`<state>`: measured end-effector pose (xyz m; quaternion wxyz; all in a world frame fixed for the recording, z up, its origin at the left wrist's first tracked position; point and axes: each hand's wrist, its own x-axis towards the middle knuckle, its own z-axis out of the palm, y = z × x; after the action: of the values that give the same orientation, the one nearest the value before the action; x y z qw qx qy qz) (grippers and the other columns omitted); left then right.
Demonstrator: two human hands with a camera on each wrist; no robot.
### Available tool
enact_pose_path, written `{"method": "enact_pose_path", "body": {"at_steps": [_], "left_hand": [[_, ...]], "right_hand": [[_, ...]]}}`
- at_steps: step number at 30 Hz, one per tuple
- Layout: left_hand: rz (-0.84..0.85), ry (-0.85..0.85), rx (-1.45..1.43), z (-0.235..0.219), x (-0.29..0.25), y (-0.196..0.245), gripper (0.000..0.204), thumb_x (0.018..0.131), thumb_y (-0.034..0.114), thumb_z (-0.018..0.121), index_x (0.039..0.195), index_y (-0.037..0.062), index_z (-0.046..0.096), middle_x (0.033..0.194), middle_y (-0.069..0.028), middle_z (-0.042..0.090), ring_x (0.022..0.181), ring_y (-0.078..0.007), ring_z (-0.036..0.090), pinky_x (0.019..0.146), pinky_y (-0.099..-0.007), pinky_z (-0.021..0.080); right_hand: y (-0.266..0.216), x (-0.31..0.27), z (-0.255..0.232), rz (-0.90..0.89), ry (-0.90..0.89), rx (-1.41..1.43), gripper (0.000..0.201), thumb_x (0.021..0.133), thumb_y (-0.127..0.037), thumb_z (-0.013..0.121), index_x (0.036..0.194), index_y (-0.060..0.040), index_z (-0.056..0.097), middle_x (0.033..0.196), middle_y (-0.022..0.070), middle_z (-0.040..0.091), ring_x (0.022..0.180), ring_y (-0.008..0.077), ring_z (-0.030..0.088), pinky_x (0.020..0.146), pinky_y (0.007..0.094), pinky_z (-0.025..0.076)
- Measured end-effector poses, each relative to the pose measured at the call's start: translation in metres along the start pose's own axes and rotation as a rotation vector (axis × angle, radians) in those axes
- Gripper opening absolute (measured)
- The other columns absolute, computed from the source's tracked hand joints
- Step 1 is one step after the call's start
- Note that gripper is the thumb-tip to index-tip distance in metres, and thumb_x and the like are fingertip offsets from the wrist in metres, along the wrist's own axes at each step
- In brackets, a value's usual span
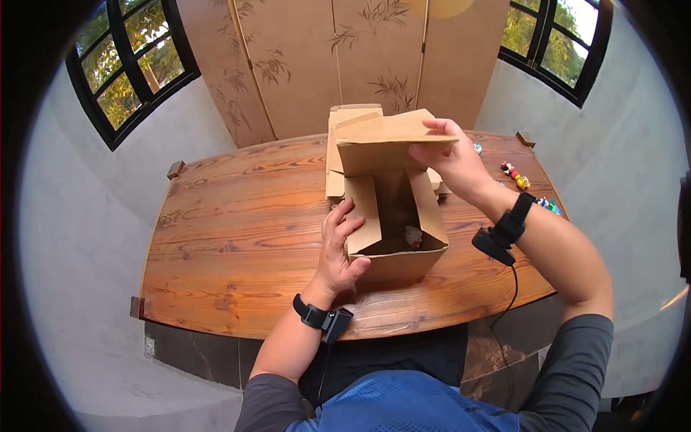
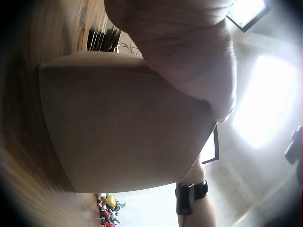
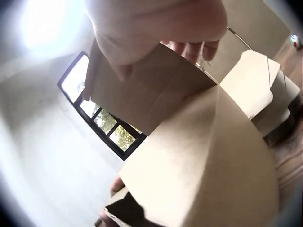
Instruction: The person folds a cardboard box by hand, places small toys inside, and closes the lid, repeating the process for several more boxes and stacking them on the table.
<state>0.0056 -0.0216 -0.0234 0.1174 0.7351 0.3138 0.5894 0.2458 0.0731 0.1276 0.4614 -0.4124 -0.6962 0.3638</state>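
right fingers (image 1: pixel 444 126) pinch a raised flap (image 1: pixel 376 155); left fingers (image 1: pixel 350 224), slightly apart, touch the box (image 1: pixel 404 266).

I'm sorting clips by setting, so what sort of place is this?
Likely an indoor room, perhaps in a home or studio: there's a wooden table, what looks like a bamboo-patterned folding screen and a black-framed window.

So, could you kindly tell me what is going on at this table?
A person is handling an open cardboard box on a wooden table. The left hand holds the box at its left side, while the right hand pinches the raised lid. A small object sits inside, too unclear to identify. More cardboard is behind the box, and small colorful toys lie toward the table's right side.
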Motion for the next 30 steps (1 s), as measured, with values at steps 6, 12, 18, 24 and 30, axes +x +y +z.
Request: {"method": "enact_pose_path", "body": {"at_steps": [6,12,18,24,30], "left_hand": [[-0.122,0.090,-0.280,0.010,-0.020,-0.020,0.094,0.085,0.052,0.072,0.151,0.0028,0.026,0.151,-0.0222,0.036,0.135,-0.0341,0.043,0.111,-0.0463,0.037],[-0.129,0.054,-0.267,0.008,-0.006,-0.007,0.093,0.084,0.044,0.075,0.152,0.0041,0.024,0.152,-0.0218,0.035,0.137,-0.0335,0.042,0.112,-0.0469,0.037],[0.001,0.005,-0.045,0.003,-0.003,-0.007,0.085,0.085,0.044,0.074,0.149,0.0058,0.033,0.150,-0.0225,0.037,0.138,-0.0352,0.040,0.111,-0.0466,0.037],[-0.070,0.050,-0.148,0.008,-0.006,-0.007,0.084,0.085,0.043,0.075,0.148,0.0054,0.035,0.150,-0.0207,0.038,0.136,-0.0338,0.043,0.108,-0.0443,0.040],[-0.168,0.046,-0.298,0.009,-0.008,-0.006,0.092,0.086,0.045,0.076,0.152,0.0022,0.027,0.151,-0.0158,0.038,0.136,-0.0263,0.041,0.115,-0.0410,0.031]], "right_hand": [[-0.038,-0.025,-0.028,-0.750,-0.602,-0.566,0.070,0.077,-0.056,0.076,0.120,-0.0031,0.062,0.114,0.0146,0.066,0.105,0.0347,0.063,0.091,0.0421,0.050],[-0.019,-0.060,-0.014,-0.732,-0.601,-0.888,0.069,0.082,-0.054,0.070,0.131,-0.0068,0.057,0.125,0.0155,0.062,0.114,0.0338,0.060,0.098,0.0430,0.046],[-0.037,-0.056,-0.008,-0.597,-0.728,-0.971,0.065,0.077,-0.046,0.075,0.128,-0.0088,0.058,0.124,0.0142,0.064,0.106,0.0317,0.065,0.093,0.0417,0.049],[-0.049,-0.058,0.009,-0.516,-0.798,-1.103,0.059,0.070,-0.033,0.076,0.122,-0.0086,0.060,0.107,0.0120,0.068,0.087,0.0328,0.068,0.085,0.0407,0.052],[-0.045,-0.050,0.005,-0.515,-0.791,-1.074,0.055,0.069,-0.028,0.075,0.119,-0.0082,0.062,0.097,0.0099,0.069,0.080,0.0329,0.067,0.080,0.0408,0.054]]}}
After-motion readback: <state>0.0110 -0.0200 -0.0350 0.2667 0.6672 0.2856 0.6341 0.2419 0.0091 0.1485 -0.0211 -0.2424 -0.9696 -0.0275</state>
